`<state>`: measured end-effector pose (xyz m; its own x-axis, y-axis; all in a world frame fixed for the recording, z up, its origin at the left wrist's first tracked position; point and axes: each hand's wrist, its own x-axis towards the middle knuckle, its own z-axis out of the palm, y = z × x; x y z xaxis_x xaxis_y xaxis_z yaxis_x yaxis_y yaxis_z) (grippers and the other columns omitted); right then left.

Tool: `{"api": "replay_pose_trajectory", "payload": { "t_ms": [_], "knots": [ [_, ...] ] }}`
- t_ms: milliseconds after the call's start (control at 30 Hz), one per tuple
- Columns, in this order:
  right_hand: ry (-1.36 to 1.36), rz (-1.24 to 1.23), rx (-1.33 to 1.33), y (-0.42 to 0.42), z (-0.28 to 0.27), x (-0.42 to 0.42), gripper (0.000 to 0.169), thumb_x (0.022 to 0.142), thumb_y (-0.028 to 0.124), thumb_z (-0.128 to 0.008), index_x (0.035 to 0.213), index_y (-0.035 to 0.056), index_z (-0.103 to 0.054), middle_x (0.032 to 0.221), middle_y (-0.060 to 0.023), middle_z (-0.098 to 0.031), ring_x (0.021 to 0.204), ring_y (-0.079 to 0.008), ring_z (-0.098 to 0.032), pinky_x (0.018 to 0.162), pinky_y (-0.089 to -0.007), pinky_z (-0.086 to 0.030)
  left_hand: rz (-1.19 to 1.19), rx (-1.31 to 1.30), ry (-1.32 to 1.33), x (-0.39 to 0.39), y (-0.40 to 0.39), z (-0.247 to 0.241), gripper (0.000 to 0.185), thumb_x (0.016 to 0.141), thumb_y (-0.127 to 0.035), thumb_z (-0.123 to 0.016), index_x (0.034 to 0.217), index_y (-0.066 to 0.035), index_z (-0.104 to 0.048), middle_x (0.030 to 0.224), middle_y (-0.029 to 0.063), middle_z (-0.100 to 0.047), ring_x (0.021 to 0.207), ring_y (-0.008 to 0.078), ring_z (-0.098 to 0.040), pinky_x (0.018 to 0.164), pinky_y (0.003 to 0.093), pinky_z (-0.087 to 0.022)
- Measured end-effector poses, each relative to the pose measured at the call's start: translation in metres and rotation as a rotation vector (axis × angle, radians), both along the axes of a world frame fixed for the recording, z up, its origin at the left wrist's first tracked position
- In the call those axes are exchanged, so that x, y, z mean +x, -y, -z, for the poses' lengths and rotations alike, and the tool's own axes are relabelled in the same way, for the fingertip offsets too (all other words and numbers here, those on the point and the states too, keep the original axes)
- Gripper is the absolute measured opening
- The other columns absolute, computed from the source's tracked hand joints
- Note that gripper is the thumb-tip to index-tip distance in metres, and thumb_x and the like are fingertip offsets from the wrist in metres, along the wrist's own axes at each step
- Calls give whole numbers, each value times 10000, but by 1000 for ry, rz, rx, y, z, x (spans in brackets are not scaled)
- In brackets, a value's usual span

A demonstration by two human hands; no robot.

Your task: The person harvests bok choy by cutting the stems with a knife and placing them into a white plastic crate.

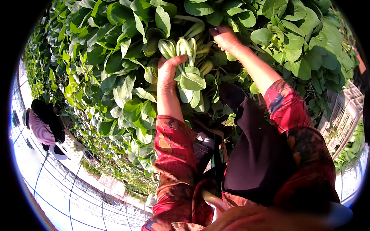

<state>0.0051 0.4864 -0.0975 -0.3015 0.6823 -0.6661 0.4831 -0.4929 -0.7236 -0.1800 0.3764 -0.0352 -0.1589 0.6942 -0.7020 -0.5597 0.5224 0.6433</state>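
My left hand (170, 68) is closed around a bunch of leafy greens with pale stalks, likely bok choy (186, 49); the stalk ends point up and the leaves hang down below my thumb. To its upper right, my right hand (225, 37) reaches in among the growing green plants (292, 43). Its fingertips are partly hidden by shade and foliage, so what they touch does not show clearly. Pale stalks of more greens lie between my two hands.
Dense leafy plants (115, 57) spread in front and to the left. At the right stands a plastic crate (344, 112), with picked greens (351, 150) beside it. Another person (43, 127) in a striped top is at the far left, near a white crate (72, 147). My knees are close below my hands.
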Motion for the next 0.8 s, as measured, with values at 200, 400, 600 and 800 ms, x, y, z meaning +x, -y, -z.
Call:
{"api": "replay_pose_trajectory", "payload": {
  "t_ms": [200,400,600,800],
  "knots": [
    [-382,394,-173,-3,-10,-8,238,796,264,-699,896,86,-576,678,22,-534,448,-50,-428,357,-206,-322,164,-48,-275,11,4,-7,498,638,26,-689,1119,-2,-563,996,85,-635,819,204,-620,793,324,-495],
    [-663,397,-286,-3,-24,14,268,737,218,-771,828,109,-544,617,48,-476,441,-21,-399,345,-167,-280,136,94,-243,24,15,-26,625,633,36,-688,1229,-18,-508,1077,71,-608,934,178,-595,849,288,-474],
    [-785,470,-181,26,-84,45,444,718,178,-780,1067,35,-547,629,32,-459,445,-29,-406,351,-175,-301,128,220,-65,40,37,-73,952,523,40,-695,1388,4,-299,1158,106,-545,1020,221,-571,939,316,-439],
    [-375,333,216,51,-140,134,530,669,62,-751,1130,-18,-502,979,-138,-605,578,-71,-529,434,-175,-419,-98,397,55,83,45,-131,1075,473,3,-752,1401,14,-210,1119,158,-559,1014,310,-591,908,392,-487]
  ]
}}
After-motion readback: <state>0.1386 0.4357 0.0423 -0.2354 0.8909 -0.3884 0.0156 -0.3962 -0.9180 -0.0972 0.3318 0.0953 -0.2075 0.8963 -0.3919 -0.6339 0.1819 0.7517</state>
